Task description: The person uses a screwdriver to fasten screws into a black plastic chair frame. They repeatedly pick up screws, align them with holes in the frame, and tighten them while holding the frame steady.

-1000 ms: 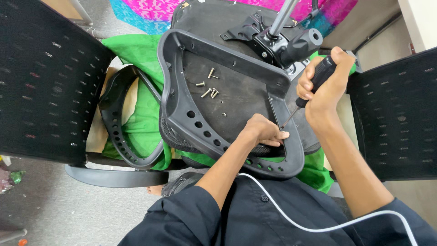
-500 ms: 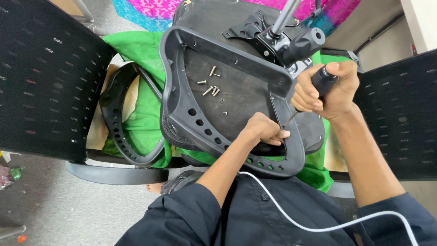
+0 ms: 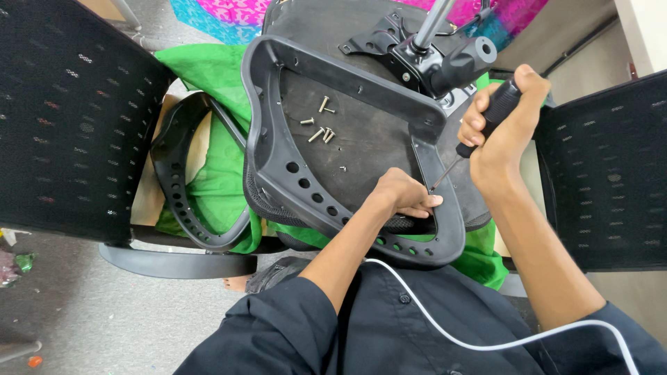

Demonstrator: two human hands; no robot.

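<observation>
An upturned office chair seat (image 3: pixel 361 139) lies in front of me with a black plastic frame (image 3: pixel 278 160) resting on its underside. My right hand (image 3: pixel 504 132) grips a black-handled screwdriver (image 3: pixel 486 114), its tip pointing down at the frame's right rail near my other hand. My left hand (image 3: pixel 403 194) is curled over the frame's lower right corner, fingers pinched together at the spot under the screwdriver tip. Several loose screws (image 3: pixel 319 128) lie on the seat's dark underside inside the frame.
The chair's metal mechanism and gas-lift column (image 3: pixel 434 48) stick up at the top. A green cloth (image 3: pixel 215 180) lies beneath. Black mesh chair backs stand at the left (image 3: pixel 69 118) and right (image 3: pixel 604 173). Another curved black frame (image 3: pixel 184 201) lies at the left. A white cable (image 3: pixel 472 333) crosses my lap.
My right hand has shifted slightly with the screwdriver, tilting it so the tip now sits at the frame rail by my left fingers. The left hand has stayed put.
</observation>
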